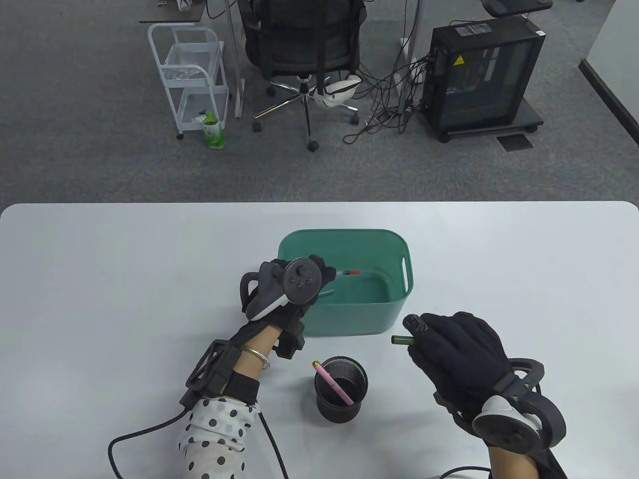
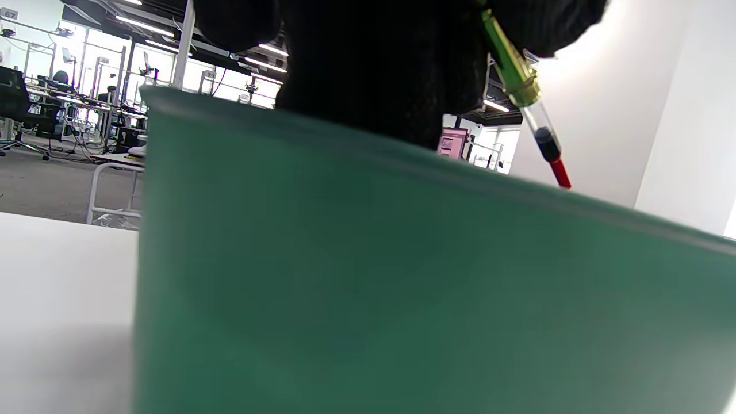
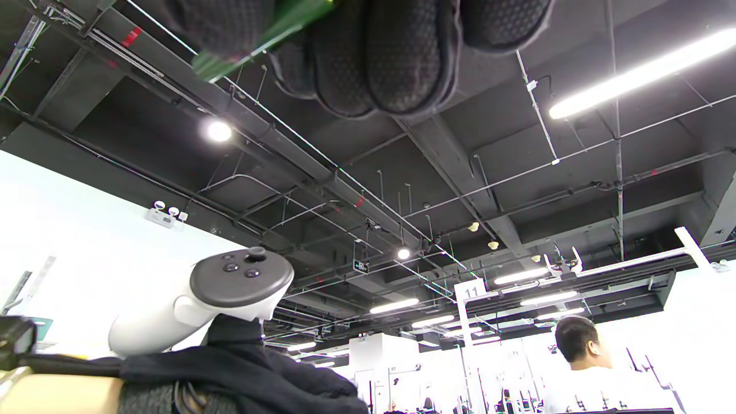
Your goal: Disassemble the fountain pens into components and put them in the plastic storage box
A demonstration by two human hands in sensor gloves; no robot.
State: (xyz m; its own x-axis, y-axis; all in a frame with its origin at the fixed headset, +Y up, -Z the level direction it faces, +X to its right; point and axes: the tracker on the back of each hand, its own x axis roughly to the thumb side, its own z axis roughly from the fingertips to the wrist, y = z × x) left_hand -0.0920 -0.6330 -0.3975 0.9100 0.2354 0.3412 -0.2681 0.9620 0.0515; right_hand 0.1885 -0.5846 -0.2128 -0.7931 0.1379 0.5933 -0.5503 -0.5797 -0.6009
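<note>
Two parts held: clear-tubed nib section [image 2: 520,86] pinched by left hand [image 1: 294,284] over smooth green plastic storage box [image 1: 349,239]; green barrel [image 1: 402,340] gripped in right hand [image 1: 462,352].

Table view looks down; left wrist view hugs the box [image 2: 402,276] wall; right wrist view faces the ceiling.

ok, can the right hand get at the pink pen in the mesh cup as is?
Probably not yet: the right hand grips a green barrel. The path to the pink pen in the mesh cup looks free.
</note>
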